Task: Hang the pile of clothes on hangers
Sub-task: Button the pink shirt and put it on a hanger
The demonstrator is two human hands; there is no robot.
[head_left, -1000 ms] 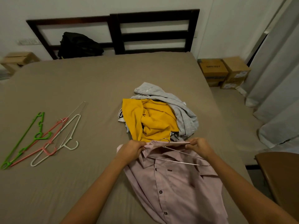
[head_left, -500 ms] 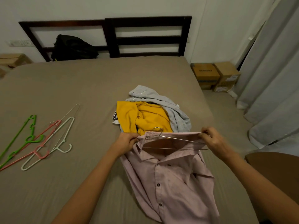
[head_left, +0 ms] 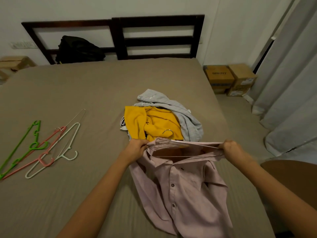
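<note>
A pale pink button shirt [head_left: 181, 191] lies on the bed [head_left: 68, 194] in front of me with a metal wire hanger [head_left: 185, 144] inside its shoulders, the hook poking out above the collar. My left hand [head_left: 137, 148] grips the shirt's left shoulder. My right hand [head_left: 230, 148] grips the right shoulder, stretching the top of the shirt wide over the hanger. Just behind lies the pile: a yellow garment [head_left: 152, 124] on top of a light grey garment [head_left: 181, 112].
Loose hangers lie on the bed's left side: a green hanger [head_left: 22, 146], a pink hanger [head_left: 41, 157], a white hanger [head_left: 56, 152] and a thin wire one. A black bag [head_left: 78, 49] sits at the headboard. Cardboard boxes [head_left: 229, 79] and curtains stand right.
My hands have moved apart along the shirt's shoulders, the right one furthest, pulling the pink shirt taut across the wire hanger.
</note>
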